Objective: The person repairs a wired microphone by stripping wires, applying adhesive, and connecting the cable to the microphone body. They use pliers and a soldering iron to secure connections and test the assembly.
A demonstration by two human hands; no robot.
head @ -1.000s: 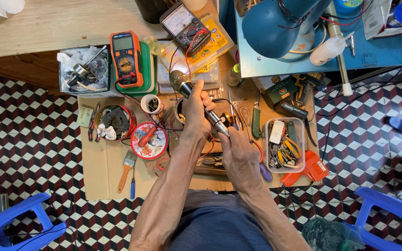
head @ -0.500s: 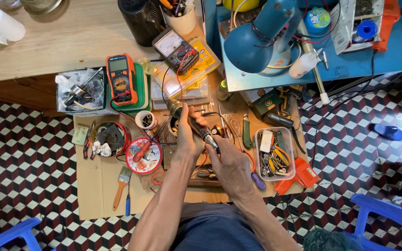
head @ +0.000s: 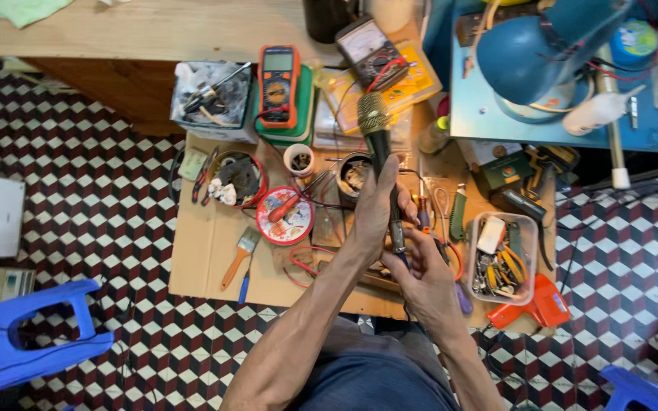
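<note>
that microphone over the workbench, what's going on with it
A person seated at a cluttered low wooden worktable holds a black handheld microphone with a gold mesh head above it. The left hand wraps the microphone's body, while the right hand has its grip on the lower end of the handle. An orange multimeter, a round red tin and a clear plastic tray of tools sit around them.

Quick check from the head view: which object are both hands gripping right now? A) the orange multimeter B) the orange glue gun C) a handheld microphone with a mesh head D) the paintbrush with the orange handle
C: the left hand wraps the body of the microphone while the right hand holds its lower end; the multimeter, paintbrush and glue gun lie untouched on the bench.
</note>
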